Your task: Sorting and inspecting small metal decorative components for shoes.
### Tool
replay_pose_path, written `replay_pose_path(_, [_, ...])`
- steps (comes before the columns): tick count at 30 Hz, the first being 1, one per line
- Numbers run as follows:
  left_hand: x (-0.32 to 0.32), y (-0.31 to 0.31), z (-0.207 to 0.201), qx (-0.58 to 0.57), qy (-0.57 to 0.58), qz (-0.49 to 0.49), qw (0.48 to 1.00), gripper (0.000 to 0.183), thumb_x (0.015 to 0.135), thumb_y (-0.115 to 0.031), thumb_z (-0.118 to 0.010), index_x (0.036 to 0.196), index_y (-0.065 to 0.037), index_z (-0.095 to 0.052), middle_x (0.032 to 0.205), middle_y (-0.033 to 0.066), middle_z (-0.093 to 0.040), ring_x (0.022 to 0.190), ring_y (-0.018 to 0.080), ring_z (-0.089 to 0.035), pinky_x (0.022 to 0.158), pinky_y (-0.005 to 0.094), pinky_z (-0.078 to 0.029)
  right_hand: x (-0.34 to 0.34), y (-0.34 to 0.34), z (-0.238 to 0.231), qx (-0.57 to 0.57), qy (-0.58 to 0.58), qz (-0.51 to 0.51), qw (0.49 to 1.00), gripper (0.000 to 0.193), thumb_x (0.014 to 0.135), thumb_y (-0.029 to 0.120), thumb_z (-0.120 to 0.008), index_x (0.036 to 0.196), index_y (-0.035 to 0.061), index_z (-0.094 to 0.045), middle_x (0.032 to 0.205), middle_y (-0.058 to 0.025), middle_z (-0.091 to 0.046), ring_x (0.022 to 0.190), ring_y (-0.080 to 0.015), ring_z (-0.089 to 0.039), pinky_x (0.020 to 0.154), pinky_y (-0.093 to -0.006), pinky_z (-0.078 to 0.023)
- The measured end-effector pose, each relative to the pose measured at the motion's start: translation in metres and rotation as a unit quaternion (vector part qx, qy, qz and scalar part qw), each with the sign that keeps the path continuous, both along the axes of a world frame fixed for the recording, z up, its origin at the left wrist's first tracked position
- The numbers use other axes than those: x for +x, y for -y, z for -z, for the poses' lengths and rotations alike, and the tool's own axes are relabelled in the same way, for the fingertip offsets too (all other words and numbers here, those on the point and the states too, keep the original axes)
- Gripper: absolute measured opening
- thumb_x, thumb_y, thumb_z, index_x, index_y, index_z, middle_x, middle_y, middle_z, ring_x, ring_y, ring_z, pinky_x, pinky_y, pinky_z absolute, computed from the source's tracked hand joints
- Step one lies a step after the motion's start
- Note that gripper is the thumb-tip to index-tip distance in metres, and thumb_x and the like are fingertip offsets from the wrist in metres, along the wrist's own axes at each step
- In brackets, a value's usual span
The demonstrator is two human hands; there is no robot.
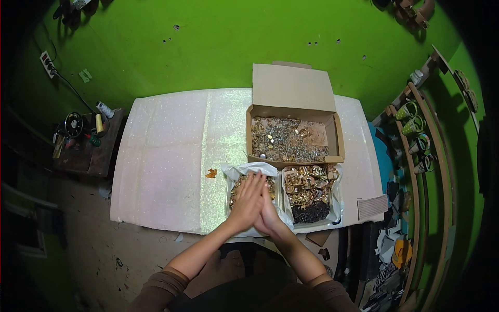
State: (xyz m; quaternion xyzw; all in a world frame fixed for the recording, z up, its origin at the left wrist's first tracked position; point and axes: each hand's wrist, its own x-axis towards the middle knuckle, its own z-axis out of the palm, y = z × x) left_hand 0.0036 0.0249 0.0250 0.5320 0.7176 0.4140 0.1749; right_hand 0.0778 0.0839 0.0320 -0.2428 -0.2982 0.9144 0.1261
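My left hand (248, 202) and my right hand (267, 210) lie palm against palm, fingers stretched out and pointing away from me. Both are over a shallow tray (227, 204) lined with white plastic (254, 167). Small gold and brown metal pieces (240, 183) show in it around my fingers. Whether anything is between the palms is hidden. Just right of them, a second lined tray (338, 200) holds gold-coloured buckle-like pieces (306, 190) and a heap of small black pieces (310, 212). Behind stands an open cardboard box (338, 138) with many small metallic bits (286, 138) spread inside.
The trays and box stand on a white, glittery table cover (171, 156). On it lie an orange-brown scrap (211, 173) and a striped grey card (372, 207). A small side table (83, 159) with thread spools is at left; a wooden rack (423, 145) with sandals is at right.
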Motion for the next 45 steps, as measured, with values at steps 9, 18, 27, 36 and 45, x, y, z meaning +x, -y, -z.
replay_pose_path(9, [-0.008,0.006,-0.007,-0.034,-0.214,-0.08,0.973,0.058,0.09,-0.04,-0.047,0.138,-0.01,-0.04,0.148,0.0205,-0.025,0.136,0.0425,-0.021,0.109,0.0573,-0.011,0.017,-0.039,-0.013,-0.117,-0.138,0.111,0.977,0.079,0.092,0.063,-0.023,0.144,0.0036,-0.023,0.15,-0.0128,-0.025,0.137,-0.0279,-0.026,0.113,-0.0404,-0.019])
replay_pose_path(18, [-0.018,-0.014,-0.006,-0.031,-0.238,0.007,0.971,0.054,0.086,-0.035,-0.052,0.135,-0.012,-0.045,0.14,0.0177,-0.039,0.131,0.0382,-0.034,0.108,0.0544,-0.021,0.027,-0.053,-0.013,-0.182,-0.11,0.014,0.977,0.071,0.094,0.059,-0.023,0.144,0.0078,-0.026,0.147,-0.0119,-0.032,0.135,-0.0277,-0.031,0.11,-0.0431,-0.025])
replay_pose_path(27, [-0.039,-0.05,-0.017,-0.025,-0.202,-0.07,0.977,0.036,0.085,-0.016,-0.056,0.119,-0.007,-0.058,0.132,0.017,-0.047,0.124,0.0361,-0.044,0.104,0.0485,-0.033,0.064,-0.13,-0.015,0.102,0.022,0.156,0.982,0.047,0.098,0.033,-0.039,0.135,0.0052,-0.036,0.121,-0.0147,-0.055,0.105,-0.0247,-0.059,0.091,-0.0382,-0.048])
replay_pose_path(36, [-0.05,-0.108,-0.025,-0.021,-0.207,-0.09,0.974,0.033,0.084,-0.014,-0.057,0.116,-0.005,-0.059,0.123,0.0147,-0.054,0.111,0.0329,-0.054,0.096,0.043,-0.042,0.061,-0.229,-0.035,0.408,0.112,-0.063,0.904,0.042,0.092,0.017,-0.054,0.131,0.0034,-0.047,0.127,-0.0136,-0.054,0.12,-0.0218,-0.05,0.099,-0.0336,-0.043])
replay_pose_path(45, [-0.048,-0.156,-0.005,-0.064,-0.212,-0.085,0.972,0.028,0.085,-0.015,-0.054,0.11,-0.003,-0.061,0.111,0.0143,-0.06,0.104,0.0304,-0.057,0.096,0.0429,-0.042,0.022,-0.308,-0.005,0.631,0.124,-0.37,0.671,0.044,0.085,0.017,-0.059,0.127,0.0097,-0.052,0.124,-0.0133,-0.055,0.115,-0.0292,-0.053,0.097,-0.0397,-0.042])
